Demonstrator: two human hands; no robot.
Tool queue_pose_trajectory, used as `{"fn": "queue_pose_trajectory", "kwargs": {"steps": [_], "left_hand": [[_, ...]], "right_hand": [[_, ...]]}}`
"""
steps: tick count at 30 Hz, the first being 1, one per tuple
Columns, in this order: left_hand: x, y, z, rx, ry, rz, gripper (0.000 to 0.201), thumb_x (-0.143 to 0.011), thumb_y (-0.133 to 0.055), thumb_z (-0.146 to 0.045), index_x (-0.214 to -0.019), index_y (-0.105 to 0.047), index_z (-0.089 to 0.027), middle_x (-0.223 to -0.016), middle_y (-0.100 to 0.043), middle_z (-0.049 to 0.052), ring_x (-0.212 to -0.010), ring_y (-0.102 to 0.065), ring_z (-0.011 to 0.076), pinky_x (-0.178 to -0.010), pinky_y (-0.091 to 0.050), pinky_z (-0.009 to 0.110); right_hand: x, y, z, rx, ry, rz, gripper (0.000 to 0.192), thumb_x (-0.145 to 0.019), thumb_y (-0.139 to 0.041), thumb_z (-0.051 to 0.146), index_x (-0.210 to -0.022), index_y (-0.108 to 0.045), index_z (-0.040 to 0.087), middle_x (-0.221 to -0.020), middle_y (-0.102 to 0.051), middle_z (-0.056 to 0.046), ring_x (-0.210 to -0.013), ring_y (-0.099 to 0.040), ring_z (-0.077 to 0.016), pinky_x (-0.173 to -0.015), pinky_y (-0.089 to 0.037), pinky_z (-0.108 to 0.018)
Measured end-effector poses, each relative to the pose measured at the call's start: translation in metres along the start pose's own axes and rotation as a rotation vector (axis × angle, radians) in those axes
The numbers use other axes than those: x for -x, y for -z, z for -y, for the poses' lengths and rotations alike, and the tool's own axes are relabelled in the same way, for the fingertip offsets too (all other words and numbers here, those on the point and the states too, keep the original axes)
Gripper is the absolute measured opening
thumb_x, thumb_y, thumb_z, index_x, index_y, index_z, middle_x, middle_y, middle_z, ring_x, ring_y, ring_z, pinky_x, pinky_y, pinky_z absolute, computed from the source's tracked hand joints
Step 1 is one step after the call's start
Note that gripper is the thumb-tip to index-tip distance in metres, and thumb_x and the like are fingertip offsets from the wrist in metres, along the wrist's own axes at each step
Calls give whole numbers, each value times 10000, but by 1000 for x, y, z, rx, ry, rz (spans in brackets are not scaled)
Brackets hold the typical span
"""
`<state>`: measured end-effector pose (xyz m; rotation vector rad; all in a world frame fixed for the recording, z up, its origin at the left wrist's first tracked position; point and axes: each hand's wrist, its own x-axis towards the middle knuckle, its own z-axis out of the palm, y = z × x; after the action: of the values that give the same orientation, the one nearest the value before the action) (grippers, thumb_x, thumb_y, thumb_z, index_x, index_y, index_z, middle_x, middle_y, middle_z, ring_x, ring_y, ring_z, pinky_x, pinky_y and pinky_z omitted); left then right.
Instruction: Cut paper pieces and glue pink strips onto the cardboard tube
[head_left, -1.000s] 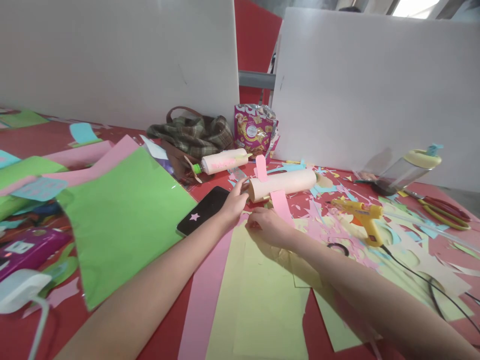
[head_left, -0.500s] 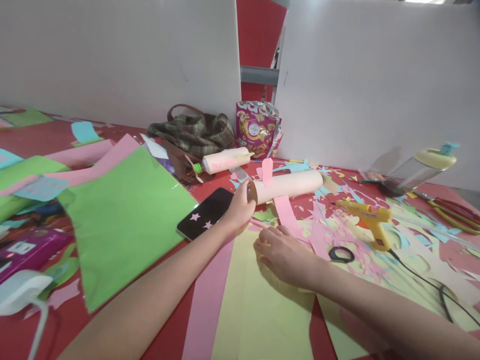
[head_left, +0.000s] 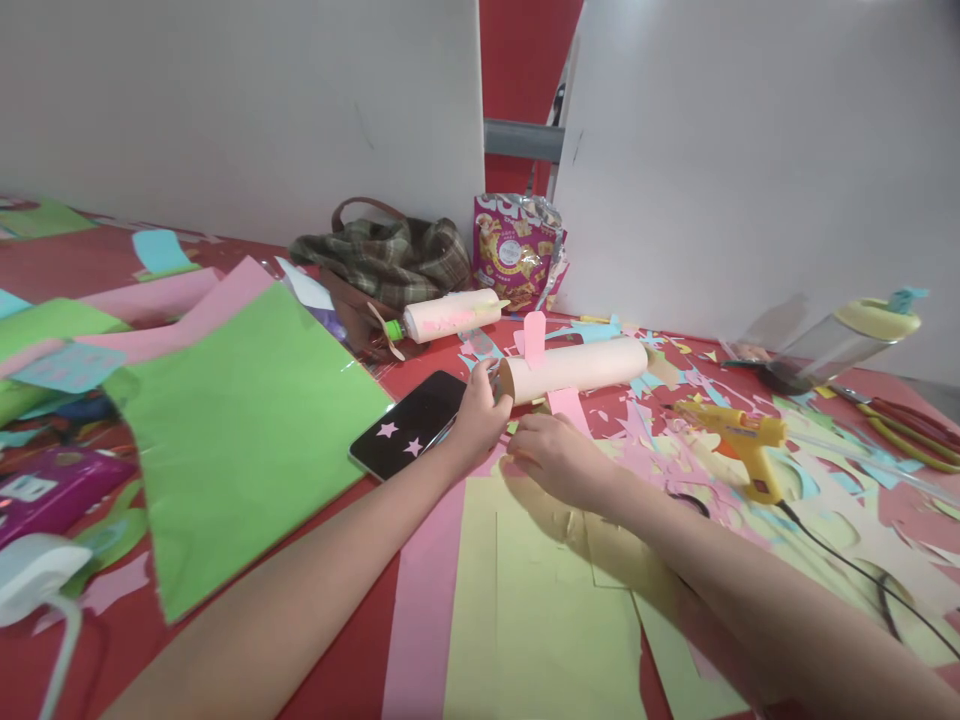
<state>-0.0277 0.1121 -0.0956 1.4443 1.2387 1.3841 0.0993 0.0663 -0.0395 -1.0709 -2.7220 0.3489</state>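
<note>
A cream paper-wrapped tube (head_left: 577, 367) lies on its side in the middle of the table, with pink paper tabs (head_left: 535, 340) sticking out above and below it. My left hand (head_left: 480, 415) is closed at the tube's left end, its fingertips partly hidden behind that end. Just below the tube is my right hand (head_left: 559, 458), fingers curled and pressed together close to a pink paper strip. What it pinches, if anything, is hidden. Beside my left wrist lies a black phone (head_left: 397, 440) with two pink paper stars on it.
Green paper (head_left: 247, 440) spreads on the left; yellow sheets (head_left: 547, 620) lie in front. On the right are a yellow glue gun (head_left: 739, 440) with its cord, scissors (head_left: 900, 425), a clear bottle (head_left: 832, 345) and paper scraps. Behind stand a snack bag (head_left: 517, 250) and a plaid bag (head_left: 397, 260).
My right hand has moved up and away from me, nearer the tube, its fingers drawn in more. My left hand stays at the tube's end. The view has shifted slightly.
</note>
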Motion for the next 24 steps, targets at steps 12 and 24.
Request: {"fn": "queue_pose_trajectory", "kwargs": {"steps": [12, 24], "left_hand": [[-2, 2, 0, -140, -74, -10, 506, -604, -413, -44, -1091, -352, -167, -1176, -376, 117, -1117, -379, 226, -917, -340, 406], [1, 4, -11, -272, -168, -21, 315, -615, -445, -75, -899, -356, -177, -1028, -396, 82, -988, -416, 194, -830, -376, 362]], "right_hand": [[-7, -21, -11, -124, -42, -68, 116, -661, -473, 41, -662, -540, 136, -719, -528, -37, -631, -480, -108, -574, -372, -218], [-6, -23, -7, -164, -43, -110, 110, -641, -450, 45, -639, -458, 154, -676, -519, -32, -613, -466, -124, -551, -359, -234]]}}
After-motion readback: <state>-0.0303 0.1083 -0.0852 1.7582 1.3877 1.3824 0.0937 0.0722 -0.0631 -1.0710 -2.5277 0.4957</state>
